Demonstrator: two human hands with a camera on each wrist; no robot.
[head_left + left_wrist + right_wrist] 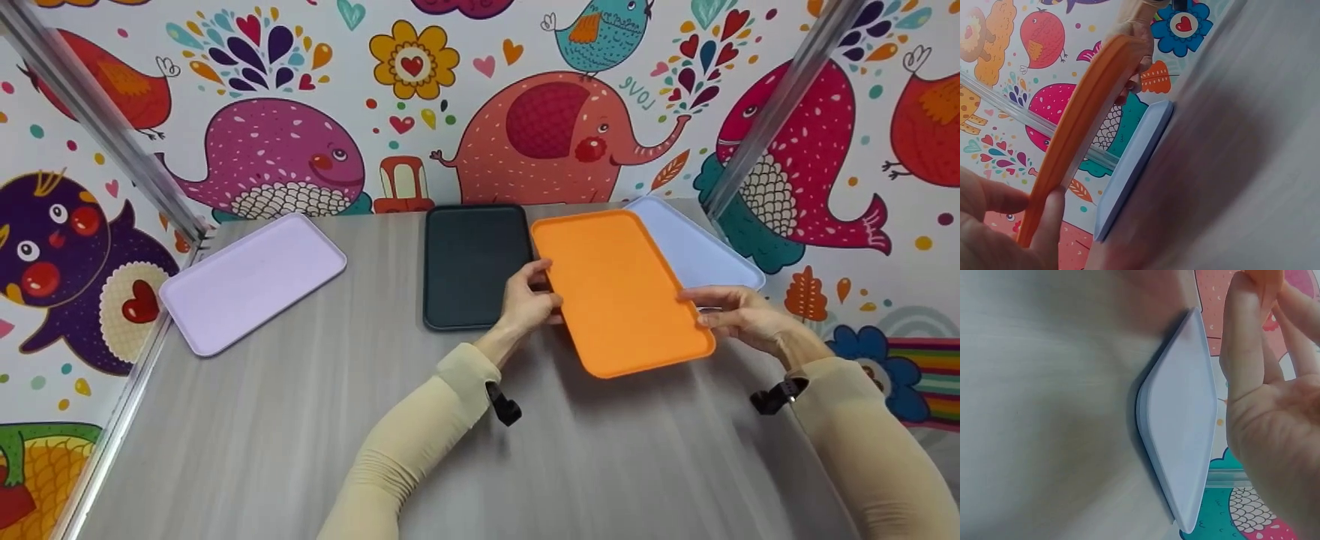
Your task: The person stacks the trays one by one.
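Observation:
An orange tray (622, 292) is held above the table by both hands, one at each long side. My left hand (527, 300) pinches its left rim, the thumb and fingers on opposite faces in the left wrist view. At the right rim, my right hand (739, 319) pinches the tray between thumb and fingers. Partly hidden behind the orange tray, a light blue tray (694, 247) lies on the table at the back right. A black tray (476, 262) lies just left of the orange one, beside my left hand.
A lilac tray (255, 285) lies angled at the table's left side. The grey wood-grain table (300, 435) meets cartoon-printed walls at the back and sides. Metal posts (780, 112) stand at the back corners.

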